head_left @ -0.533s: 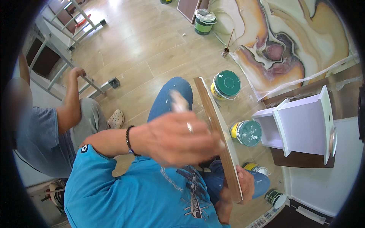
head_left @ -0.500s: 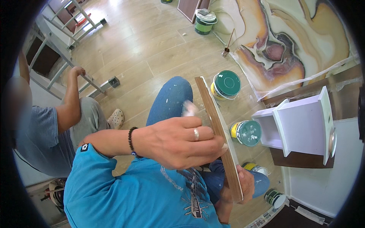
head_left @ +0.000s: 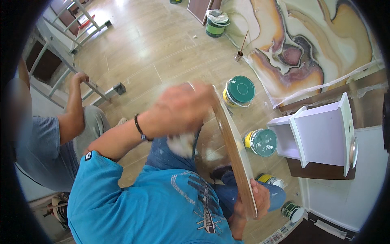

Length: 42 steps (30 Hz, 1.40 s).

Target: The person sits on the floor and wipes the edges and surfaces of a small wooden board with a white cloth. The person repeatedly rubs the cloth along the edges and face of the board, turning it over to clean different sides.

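My left hand [head_left: 178,110], smeared by motion, passes over the far end of a narrow board [head_left: 235,158] with a wood-grain face and white edge. Its fingers are closed, and a blurred white wad that looks like a cloth [head_left: 182,145] shows just below it. My right hand [head_left: 260,197] grips the board's near end, fingers wrapped round its right side. The board slants across my knees, its far end up and to the left. What lies under my left palm is hidden.
Green-lidded paint buckets [head_left: 240,90] stand right of the board, near a white box-like unit [head_left: 319,132]. A marbled sheet [head_left: 321,44] lies far right, a brush in a small pot [head_left: 239,56] beside it. At left, a co-worker's hand [head_left: 81,77] rests on a metal ladder [head_left: 67,59].
My left hand has moved away from me, from the board's middle toward its far end. The white cloth now shows below the hand instead of above it. My right hand keeps its grip.
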Each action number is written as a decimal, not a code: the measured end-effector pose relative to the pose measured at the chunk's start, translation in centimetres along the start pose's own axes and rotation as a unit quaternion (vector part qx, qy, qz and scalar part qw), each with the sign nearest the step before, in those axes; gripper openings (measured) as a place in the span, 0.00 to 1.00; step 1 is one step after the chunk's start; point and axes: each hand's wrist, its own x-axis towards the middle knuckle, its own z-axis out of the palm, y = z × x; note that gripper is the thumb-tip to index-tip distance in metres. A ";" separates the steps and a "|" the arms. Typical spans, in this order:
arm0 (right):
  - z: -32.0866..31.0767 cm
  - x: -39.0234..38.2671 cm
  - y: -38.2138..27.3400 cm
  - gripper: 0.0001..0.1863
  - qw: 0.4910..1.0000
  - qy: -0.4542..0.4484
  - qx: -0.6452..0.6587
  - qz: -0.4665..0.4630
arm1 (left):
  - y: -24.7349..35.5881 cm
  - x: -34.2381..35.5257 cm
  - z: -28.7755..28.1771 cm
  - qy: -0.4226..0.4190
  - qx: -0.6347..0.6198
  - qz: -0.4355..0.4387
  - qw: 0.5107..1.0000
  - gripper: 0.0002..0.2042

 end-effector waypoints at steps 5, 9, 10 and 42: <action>0.3 -0.2 0.1 0.23 1.000 0.011 0.016 -0.011 | -1.9 -1.5 -0.1 0.031 -0.093 -0.217 0.971 0.14; 0.0 0.3 -0.2 0.15 0.999 -0.017 0.046 -0.018 | 1.5 -3.0 2.0 0.103 -0.267 -0.312 0.906 0.15; -0.3 0.5 -0.2 0.15 0.998 -0.034 0.057 -0.022 | 2.0 -3.4 2.4 0.110 -0.280 -0.320 0.899 0.15; -2.4 3.4 0.3 0.20 0.972 -0.196 0.127 0.025 | 2.8 -6.2 1.9 0.088 -0.327 -0.385 0.858 0.14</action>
